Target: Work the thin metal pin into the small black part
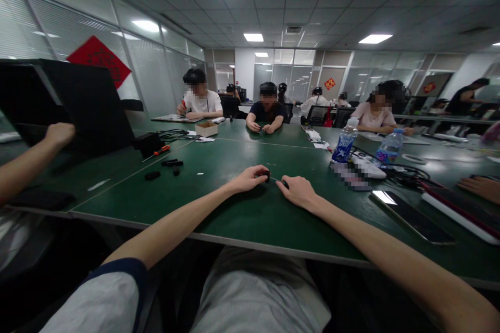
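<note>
Over the green table (234, 223), my left hand (248, 179) pinches a small black part (267, 176) between thumb and fingers; its exact kind is too small to tell. Facing it from the right, my right hand (300, 190) is closed round the dark handle of a small screwdriver (275, 181). The thin shaft points left toward the black part; I cannot tell whether its tip touches. Left of my hands lie a black round piece (152, 175), black sticklike pieces (172, 163) and a small black bit (176, 171).
An orange-handled screwdriver (161, 150), cables and an open cardboard box (206, 128) lie beyond. Two bottles (344, 140), a white device (369, 168) and a phone (412, 216) are at right. A black case (94, 106) stands left, beside another person's hand (59, 135). People sit opposite.
</note>
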The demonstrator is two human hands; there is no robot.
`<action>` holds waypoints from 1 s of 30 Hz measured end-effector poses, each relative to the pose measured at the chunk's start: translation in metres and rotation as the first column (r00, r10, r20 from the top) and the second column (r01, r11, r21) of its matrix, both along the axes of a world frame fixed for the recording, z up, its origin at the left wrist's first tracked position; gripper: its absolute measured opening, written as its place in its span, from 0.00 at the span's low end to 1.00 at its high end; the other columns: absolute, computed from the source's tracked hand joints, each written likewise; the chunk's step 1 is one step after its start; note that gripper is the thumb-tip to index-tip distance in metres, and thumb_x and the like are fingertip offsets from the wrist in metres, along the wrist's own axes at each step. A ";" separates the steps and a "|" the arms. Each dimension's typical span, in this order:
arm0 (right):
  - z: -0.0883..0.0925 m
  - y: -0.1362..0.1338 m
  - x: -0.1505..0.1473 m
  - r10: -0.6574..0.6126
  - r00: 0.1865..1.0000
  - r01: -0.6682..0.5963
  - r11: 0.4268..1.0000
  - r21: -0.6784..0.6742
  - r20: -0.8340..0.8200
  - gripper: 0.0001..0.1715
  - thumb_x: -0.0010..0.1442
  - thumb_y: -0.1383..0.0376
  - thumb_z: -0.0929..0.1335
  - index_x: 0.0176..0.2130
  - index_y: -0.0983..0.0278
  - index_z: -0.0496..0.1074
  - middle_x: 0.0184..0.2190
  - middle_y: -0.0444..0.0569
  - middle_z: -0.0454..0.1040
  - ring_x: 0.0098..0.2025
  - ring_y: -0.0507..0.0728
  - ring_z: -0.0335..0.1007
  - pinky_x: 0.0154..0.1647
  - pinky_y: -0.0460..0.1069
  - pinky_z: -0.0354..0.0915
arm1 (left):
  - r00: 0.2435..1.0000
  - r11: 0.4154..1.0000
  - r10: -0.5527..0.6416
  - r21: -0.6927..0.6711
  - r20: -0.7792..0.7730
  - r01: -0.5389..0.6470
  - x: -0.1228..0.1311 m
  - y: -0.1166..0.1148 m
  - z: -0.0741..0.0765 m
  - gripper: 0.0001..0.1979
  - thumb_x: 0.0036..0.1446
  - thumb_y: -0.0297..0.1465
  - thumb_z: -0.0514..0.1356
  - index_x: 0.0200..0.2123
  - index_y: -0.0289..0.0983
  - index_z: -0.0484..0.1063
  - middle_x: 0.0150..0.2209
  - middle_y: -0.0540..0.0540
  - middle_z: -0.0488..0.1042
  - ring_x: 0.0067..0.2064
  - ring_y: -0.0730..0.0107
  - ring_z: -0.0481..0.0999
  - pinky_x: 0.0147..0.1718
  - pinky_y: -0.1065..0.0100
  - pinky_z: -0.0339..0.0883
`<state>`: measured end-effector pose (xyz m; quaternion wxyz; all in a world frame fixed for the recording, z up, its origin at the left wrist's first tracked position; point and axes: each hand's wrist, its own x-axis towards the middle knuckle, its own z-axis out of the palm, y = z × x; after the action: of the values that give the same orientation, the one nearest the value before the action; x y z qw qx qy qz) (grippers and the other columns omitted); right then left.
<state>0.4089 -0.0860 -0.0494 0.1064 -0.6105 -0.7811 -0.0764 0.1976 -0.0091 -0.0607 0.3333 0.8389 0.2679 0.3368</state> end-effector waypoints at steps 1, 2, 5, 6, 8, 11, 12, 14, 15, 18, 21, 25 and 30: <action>-0.001 0.000 0.000 0.000 1.000 0.000 1.000 0.003 -0.010 0.33 0.64 0.44 0.50 0.42 0.62 0.70 0.33 0.52 0.74 0.35 0.59 0.70 0.33 0.49 0.59 | 1.000 1.000 0.000 0.006 -0.002 0.000 0.000 0.000 0.001 0.16 0.55 0.35 0.56 0.46 0.35 0.69 0.42 0.43 0.73 0.40 0.67 0.71 0.40 0.67 0.65; -0.002 0.001 0.000 0.003 1.000 -0.002 1.000 0.003 -0.025 0.33 0.64 0.45 0.50 0.42 0.62 0.69 0.33 0.52 0.74 0.35 0.58 0.70 0.33 0.49 0.59 | 1.000 1.000 -0.002 0.012 -0.006 0.002 0.000 0.000 0.001 0.16 0.56 0.35 0.56 0.47 0.35 0.68 0.41 0.43 0.73 0.40 0.67 0.71 0.40 0.67 0.65; -0.005 0.003 0.000 0.008 0.996 -0.006 1.000 0.019 -0.093 0.31 0.64 0.46 0.51 0.41 0.62 0.69 0.32 0.51 0.73 0.34 0.57 0.69 0.33 0.48 0.59 | 1.000 1.000 0.004 0.023 -0.014 -0.003 -0.001 0.002 0.002 0.17 0.58 0.36 0.54 0.48 0.35 0.67 0.40 0.43 0.73 0.37 0.69 0.72 0.38 0.67 0.65; -0.005 0.005 0.002 0.004 0.991 -0.001 1.000 0.022 -0.130 0.31 0.65 0.46 0.50 0.41 0.62 0.69 0.32 0.50 0.73 0.34 0.56 0.69 0.33 0.47 0.58 | 1.000 1.000 0.013 0.027 -0.020 -0.013 -0.002 0.003 0.001 0.16 0.58 0.36 0.54 0.48 0.35 0.67 0.40 0.43 0.73 0.37 0.69 0.71 0.38 0.67 0.65; -0.005 0.009 0.005 -0.014 0.975 0.019 1.000 0.020 -0.222 0.32 0.66 0.48 0.49 0.39 0.63 0.69 0.32 0.50 0.73 0.32 0.55 0.69 0.32 0.47 0.58 | 0.998 0.998 0.047 0.038 -0.046 -0.045 -0.003 0.006 -0.002 0.16 0.57 0.35 0.55 0.47 0.35 0.68 0.40 0.44 0.73 0.38 0.68 0.71 0.39 0.67 0.65; -0.004 0.014 0.011 -0.021 0.944 0.022 1.000 -0.004 -0.328 0.33 0.67 0.50 0.47 0.38 0.64 0.68 0.31 0.49 0.73 0.30 0.53 0.69 0.32 0.46 0.58 | 0.993 0.996 0.083 0.052 -0.084 -0.079 -0.004 0.010 -0.007 0.16 0.55 0.35 0.57 0.45 0.36 0.69 0.41 0.44 0.73 0.40 0.66 0.71 0.40 0.66 0.65; -0.004 0.015 0.012 -0.015 0.942 0.014 1.000 -0.004 -0.334 0.32 0.67 0.50 0.47 0.37 0.64 0.68 0.30 0.49 0.73 0.30 0.53 0.69 0.32 0.46 0.58 | 0.993 0.996 0.083 0.050 -0.080 -0.079 -0.005 0.011 -0.008 0.16 0.55 0.35 0.57 0.45 0.36 0.69 0.41 0.44 0.72 0.40 0.66 0.71 0.40 0.66 0.65; -0.005 0.014 0.012 0.000 0.955 0.003 1.000 0.010 -0.298 0.30 0.67 0.50 0.49 0.39 0.64 0.68 0.30 0.49 0.73 0.30 0.54 0.69 0.32 0.46 0.57 | 0.997 0.997 0.069 0.033 -0.046 -0.068 -0.004 0.013 -0.011 0.16 0.55 0.35 0.57 0.46 0.36 0.68 0.42 0.43 0.72 0.39 0.67 0.71 0.40 0.66 0.65; -0.005 0.013 0.011 0.007 0.964 -0.002 1.000 0.020 -0.265 0.29 0.66 0.49 0.50 0.40 0.63 0.68 0.30 0.49 0.73 0.31 0.55 0.69 0.31 0.47 0.57 | 0.998 0.998 0.063 0.016 -0.021 -0.062 -0.004 0.014 -0.012 0.16 0.56 0.35 0.56 0.47 0.36 0.67 0.42 0.43 0.72 0.38 0.68 0.71 0.39 0.66 0.65; -0.007 0.008 0.006 0.052 0.984 -0.046 0.998 0.043 -0.168 0.25 0.66 0.50 0.53 0.43 0.62 0.67 0.32 0.50 0.73 0.33 0.56 0.69 0.31 0.47 0.56 | 0.998 0.998 0.046 -0.042 0.050 -0.044 -0.003 0.014 -0.012 0.19 0.57 0.34 0.55 0.51 0.36 0.63 0.38 0.44 0.71 0.34 0.71 0.71 0.36 0.67 0.65; -0.007 0.004 0.003 0.135 0.980 -0.128 0.990 0.053 -0.147 0.20 0.67 0.55 0.54 0.44 0.62 0.67 0.36 0.49 0.73 0.35 0.55 0.68 0.34 0.47 0.56 | 0.995 0.995 0.032 -0.096 0.097 -0.023 -0.003 0.013 -0.010 0.19 0.58 0.33 0.53 0.52 0.36 0.61 0.34 0.46 0.70 0.32 0.73 0.70 0.32 0.70 0.64; -0.006 0.001 0.002 0.219 0.963 -0.205 0.974 0.099 -0.156 0.17 0.67 0.60 0.55 0.47 0.61 0.66 0.40 0.49 0.71 0.39 0.54 0.67 0.40 0.46 0.57 | 0.987 0.981 0.046 -0.193 0.151 -0.016 -0.003 0.012 -0.006 0.17 0.58 0.33 0.53 0.51 0.37 0.63 0.34 0.46 0.70 0.31 0.74 0.70 0.27 0.74 0.62; -0.008 0.001 0.001 0.299 0.944 -0.282 0.951 0.126 -0.141 0.18 0.65 0.59 0.58 0.51 0.61 0.65 0.40 0.50 0.70 0.39 0.54 0.67 0.41 0.47 0.58 | 0.967 0.954 0.077 -0.298 0.242 -0.001 -0.003 0.012 -0.006 0.17 0.58 0.34 0.53 0.51 0.37 0.64 0.37 0.44 0.69 0.32 0.74 0.71 0.25 0.76 0.62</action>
<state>0.4103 -0.0848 -0.0572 0.2099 -0.4863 -0.8466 -0.0519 0.1949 0.0025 -0.0666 0.4794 0.7247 0.2876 0.4028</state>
